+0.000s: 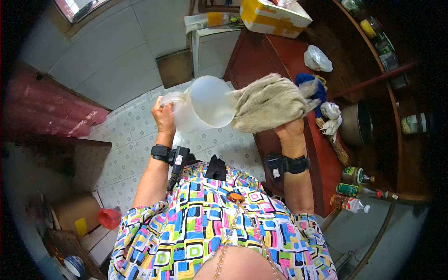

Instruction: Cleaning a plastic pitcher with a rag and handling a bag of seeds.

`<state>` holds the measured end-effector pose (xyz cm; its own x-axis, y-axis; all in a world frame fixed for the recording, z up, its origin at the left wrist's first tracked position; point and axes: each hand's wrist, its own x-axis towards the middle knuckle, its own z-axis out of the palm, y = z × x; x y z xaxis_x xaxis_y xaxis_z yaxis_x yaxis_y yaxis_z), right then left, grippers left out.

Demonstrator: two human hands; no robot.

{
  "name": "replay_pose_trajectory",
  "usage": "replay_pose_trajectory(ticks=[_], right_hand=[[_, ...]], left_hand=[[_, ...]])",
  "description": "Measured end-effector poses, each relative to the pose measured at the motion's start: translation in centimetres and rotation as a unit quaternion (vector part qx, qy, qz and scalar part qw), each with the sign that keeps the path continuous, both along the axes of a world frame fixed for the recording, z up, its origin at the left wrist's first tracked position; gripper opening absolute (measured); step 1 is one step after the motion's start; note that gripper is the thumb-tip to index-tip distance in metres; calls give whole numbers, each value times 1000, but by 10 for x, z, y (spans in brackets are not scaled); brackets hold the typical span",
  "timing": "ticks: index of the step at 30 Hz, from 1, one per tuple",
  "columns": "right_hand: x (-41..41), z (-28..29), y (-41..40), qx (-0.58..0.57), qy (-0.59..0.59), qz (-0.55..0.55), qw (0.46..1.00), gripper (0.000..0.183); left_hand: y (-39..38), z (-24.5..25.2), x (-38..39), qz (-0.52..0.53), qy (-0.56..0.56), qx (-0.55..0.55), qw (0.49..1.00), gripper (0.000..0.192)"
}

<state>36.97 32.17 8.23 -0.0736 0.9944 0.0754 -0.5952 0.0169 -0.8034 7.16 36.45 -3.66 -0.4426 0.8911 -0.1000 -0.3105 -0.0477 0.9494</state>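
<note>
My left hand (164, 116) grips the handle of a translucent plastic jug (199, 108), whose wide mouth faces to the right. On my right hand (291, 130) lies a greyish-beige cloth (267, 105); it covers most of the fingers, and its left edge meets or overlaps the jug's rim. Both things are held up over the tiled floor, in front of my body. Each wrist wears a black strap with a small device.
At the right, a dark red cabinet top (288, 52) bears a plastic bag (317, 58), a blue cloth (316, 92), a metal pot (355, 123) and several bottles (351, 203). A taped foam box (274, 17) stands at the back. A cardboard box (75, 213) is at the lower left.
</note>
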Motion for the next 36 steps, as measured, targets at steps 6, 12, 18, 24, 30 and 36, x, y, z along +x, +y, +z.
replay_pose_trajectory(ticks=[6,12,18,24,30,36], right_hand=[[-65,36,17,27,72,65,995,48],[-88,-49,17,91,-331,48,938,38],[-88,-41,24,57,-283,322,902,38],[-101,-7,10,291,-578,211,733,41],[-104,7,10,105,-510,258,814,44],[-100,27,19,150,-644,277,697,42]], left_hand=[[0,33,3,-14,48,30,998,16],[1,84,22,-2,328,178,928,21],[-9,104,38,-48,370,256,892,20],[-13,123,41,-17,374,253,892,27],[-6,105,37,-13,299,179,937,16],[3,97,39,-58,284,162,943,12]])
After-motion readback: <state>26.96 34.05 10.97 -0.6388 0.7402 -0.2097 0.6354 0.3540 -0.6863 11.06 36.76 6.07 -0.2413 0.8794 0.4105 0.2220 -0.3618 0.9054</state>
